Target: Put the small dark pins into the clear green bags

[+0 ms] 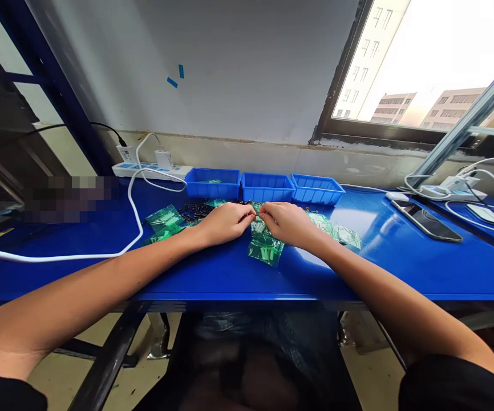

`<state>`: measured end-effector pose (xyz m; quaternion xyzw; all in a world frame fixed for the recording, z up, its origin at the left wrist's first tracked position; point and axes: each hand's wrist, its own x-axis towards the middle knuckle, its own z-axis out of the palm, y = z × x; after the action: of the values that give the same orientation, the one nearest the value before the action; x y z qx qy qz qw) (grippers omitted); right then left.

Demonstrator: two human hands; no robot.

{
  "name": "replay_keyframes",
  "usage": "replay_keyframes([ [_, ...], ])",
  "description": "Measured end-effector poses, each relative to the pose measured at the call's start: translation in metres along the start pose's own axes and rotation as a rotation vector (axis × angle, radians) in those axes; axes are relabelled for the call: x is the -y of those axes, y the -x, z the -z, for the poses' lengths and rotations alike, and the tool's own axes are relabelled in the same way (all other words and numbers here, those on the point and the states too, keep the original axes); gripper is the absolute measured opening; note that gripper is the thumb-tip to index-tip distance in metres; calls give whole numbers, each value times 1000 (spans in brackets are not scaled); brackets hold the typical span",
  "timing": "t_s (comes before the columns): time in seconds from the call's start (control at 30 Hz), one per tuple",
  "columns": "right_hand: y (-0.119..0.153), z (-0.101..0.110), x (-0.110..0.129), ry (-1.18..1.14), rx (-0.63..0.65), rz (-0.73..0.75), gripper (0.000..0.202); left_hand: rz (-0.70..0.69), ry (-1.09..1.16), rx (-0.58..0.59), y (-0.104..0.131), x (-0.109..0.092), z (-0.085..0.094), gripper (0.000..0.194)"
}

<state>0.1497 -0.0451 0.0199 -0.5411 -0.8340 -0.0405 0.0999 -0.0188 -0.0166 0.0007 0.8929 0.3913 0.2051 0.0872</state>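
Over the blue table (213, 279), my left hand (226, 221) and my right hand (288, 222) meet almost fingertip to fingertip. Both are closed in a pinch around a tiny dark item between them, too small to name. Just below the right hand lies a green plastic packet (266, 249). More green packets (165, 220) lie left of my left hand, beside a pile of small black parts (193, 212). Clear-green packets (347, 235) rest to the right of my right hand.
Three blue bins, left (213, 189), middle (268, 188) and right (318, 190), line the wall. A power strip (178, 170) stands at the left, its white cable (134, 208) crossing the table. A phone (427, 220) lies at the right.
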Motion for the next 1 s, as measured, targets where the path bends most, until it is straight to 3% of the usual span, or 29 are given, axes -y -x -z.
replay_keyframes([
  [1.0,0,-5,1,-17,17,34,22,-39,-47,-6,0,0,1,29],
])
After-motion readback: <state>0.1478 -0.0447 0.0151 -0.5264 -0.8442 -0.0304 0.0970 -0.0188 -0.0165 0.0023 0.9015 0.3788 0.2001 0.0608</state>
